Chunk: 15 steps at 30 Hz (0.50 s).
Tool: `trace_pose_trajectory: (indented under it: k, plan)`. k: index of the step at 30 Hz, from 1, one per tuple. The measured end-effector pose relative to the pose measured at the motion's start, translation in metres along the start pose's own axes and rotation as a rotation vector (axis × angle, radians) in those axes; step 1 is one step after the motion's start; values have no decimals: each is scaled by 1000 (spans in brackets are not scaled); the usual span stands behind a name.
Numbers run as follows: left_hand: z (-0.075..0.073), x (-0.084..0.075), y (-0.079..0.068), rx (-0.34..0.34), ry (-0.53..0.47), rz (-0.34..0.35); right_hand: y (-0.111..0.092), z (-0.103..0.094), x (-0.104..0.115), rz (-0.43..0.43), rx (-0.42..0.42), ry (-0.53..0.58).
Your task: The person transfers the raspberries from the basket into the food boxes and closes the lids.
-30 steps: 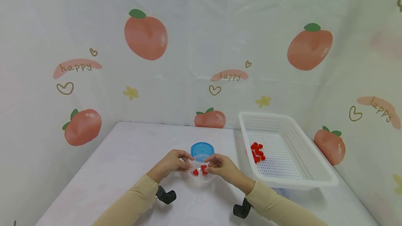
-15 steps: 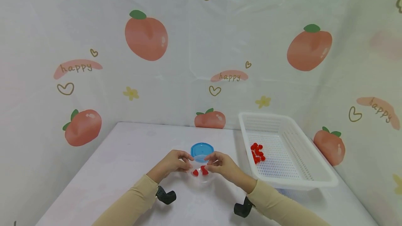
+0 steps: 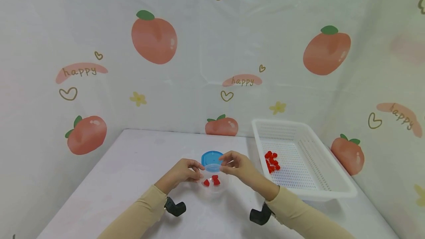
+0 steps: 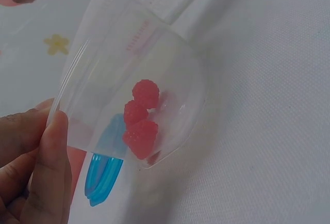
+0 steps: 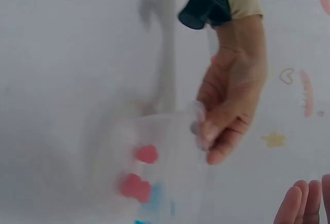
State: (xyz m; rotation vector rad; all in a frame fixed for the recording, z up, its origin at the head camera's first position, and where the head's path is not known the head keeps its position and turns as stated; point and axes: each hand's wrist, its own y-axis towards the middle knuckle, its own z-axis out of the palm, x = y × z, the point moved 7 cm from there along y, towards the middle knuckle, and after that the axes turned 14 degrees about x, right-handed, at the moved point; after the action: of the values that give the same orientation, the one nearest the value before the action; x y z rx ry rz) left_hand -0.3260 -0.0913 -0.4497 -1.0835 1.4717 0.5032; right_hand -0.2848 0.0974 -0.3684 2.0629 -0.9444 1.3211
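Note:
A clear plastic tub (image 3: 212,191) stands at the middle of the table, tilted in the left wrist view by that camera's angle. My left hand (image 3: 184,170) pinches its rim between thumb and fingers. Three red raspberries (image 4: 140,137) lie together inside the tub. My right hand (image 3: 239,168) is raised over the tub's far right side, fingers loosely bent with nothing between them. Its fingertips (image 5: 293,204) show at the lower right of the right wrist view, apart from the tub. Behind the tub lies a blue lid (image 3: 210,156), partly covered by the right fingers in the head view.
To the right stands a large white perforated basket (image 3: 332,191), with several red raspberries (image 3: 272,162) at its left side. A white curtain (image 3: 186,84) printed with fruit hangs behind the table (image 3: 142,154). A black wrist camera (image 3: 260,215) hangs below the right forearm.
My right hand has drawn up and to the right, away from the raspberries in the tub, uncovering them. My left hand stays on the rim, and the lid and basket keep their places.

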Motion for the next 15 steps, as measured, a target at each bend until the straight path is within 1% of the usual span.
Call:
trace_pose_trajectory:
  k: [4, 7, 11, 15]
  plan:
    - [0, 1, 2, 5, -3, 0, 0, -19, 10, -1, -53, -2]
    - [0, 2, 2, 10, -2, 0, -1, -37, 16, 6, -112, 8]
    - [-1, 2, 1, 9, 3, 0, -4, -61, 23, -24, -183, 49]
    - [-1, 1, 1, -2, 8, -8, -9, -81, 25, -58, -219, 82]
